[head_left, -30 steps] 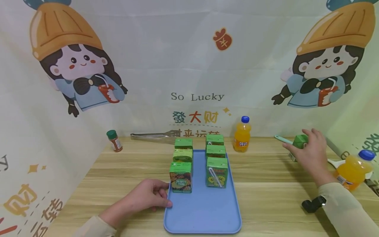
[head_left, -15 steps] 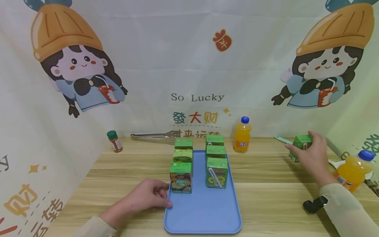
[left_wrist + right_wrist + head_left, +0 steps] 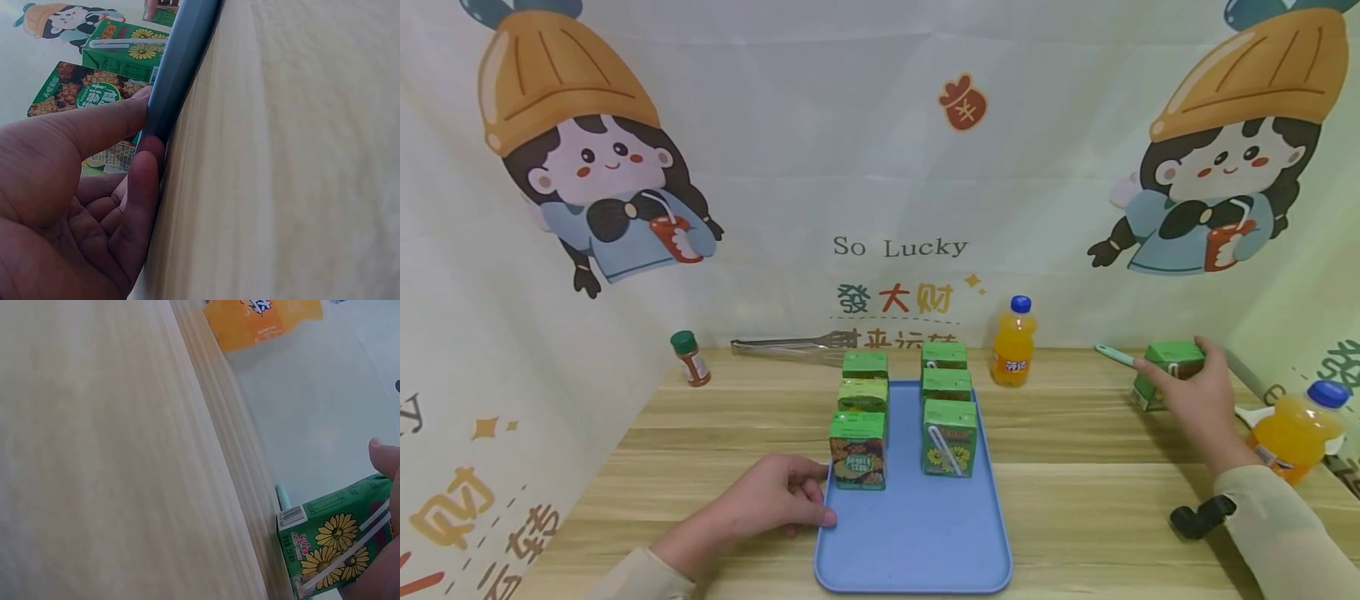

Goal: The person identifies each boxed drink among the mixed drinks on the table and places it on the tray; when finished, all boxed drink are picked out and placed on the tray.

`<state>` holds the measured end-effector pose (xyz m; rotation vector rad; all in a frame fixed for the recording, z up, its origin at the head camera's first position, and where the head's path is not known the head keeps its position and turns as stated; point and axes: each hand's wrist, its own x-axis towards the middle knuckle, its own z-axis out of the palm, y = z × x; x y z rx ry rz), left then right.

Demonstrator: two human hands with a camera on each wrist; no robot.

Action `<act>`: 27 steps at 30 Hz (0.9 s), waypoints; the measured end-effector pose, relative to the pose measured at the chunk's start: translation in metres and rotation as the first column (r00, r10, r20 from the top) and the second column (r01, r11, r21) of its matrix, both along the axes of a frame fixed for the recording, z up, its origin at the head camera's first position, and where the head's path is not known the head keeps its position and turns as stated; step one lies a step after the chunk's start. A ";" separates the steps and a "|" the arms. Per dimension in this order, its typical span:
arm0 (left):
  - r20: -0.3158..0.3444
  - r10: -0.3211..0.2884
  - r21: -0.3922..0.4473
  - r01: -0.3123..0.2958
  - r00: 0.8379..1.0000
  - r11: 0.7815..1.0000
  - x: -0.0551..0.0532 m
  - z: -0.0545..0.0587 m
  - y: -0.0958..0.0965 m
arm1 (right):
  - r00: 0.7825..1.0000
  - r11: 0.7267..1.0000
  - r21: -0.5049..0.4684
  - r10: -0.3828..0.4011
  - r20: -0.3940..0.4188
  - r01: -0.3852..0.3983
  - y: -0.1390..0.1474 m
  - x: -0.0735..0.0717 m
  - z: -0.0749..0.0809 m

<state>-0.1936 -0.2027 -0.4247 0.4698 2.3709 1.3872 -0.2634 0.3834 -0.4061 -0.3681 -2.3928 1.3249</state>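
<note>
On the table lies a blue tray (image 3: 917,542) with several green juice boxes standing in two rows. The left front one is a pineapple juice box (image 3: 857,462); the right front one (image 3: 951,475) has flowers and a straw. My left hand (image 3: 775,500) pinches the tray's left rim, seen close up in the left wrist view. At the far right another green juice box (image 3: 1172,362) stands upright. My right hand (image 3: 1202,408) is around it, fingers along its right side. In the right wrist view the thumb (image 3: 384,456) stands apart from the box's left side.
An orange soda bottle (image 3: 1013,350) stands behind the tray; another orange bottle (image 3: 1292,437) stands by my right forearm, near a white utensil (image 3: 1247,412). A teal handle (image 3: 1114,355) pokes out left of the far juice box. Metal tongs (image 3: 790,342) and a spice jar (image 3: 691,362) lie toward the back left.
My right hand has shifted slightly to the right, and more of the far juice box shows between its thumb and fingers. The left hand and tray have stayed put.
</note>
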 end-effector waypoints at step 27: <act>-0.005 0.005 0.000 -0.005 1.000 1.000 0.001 0.001 0.001 | 0.999 0.998 0.043 0.038 -0.006 -0.037 0.000 0.001 -0.003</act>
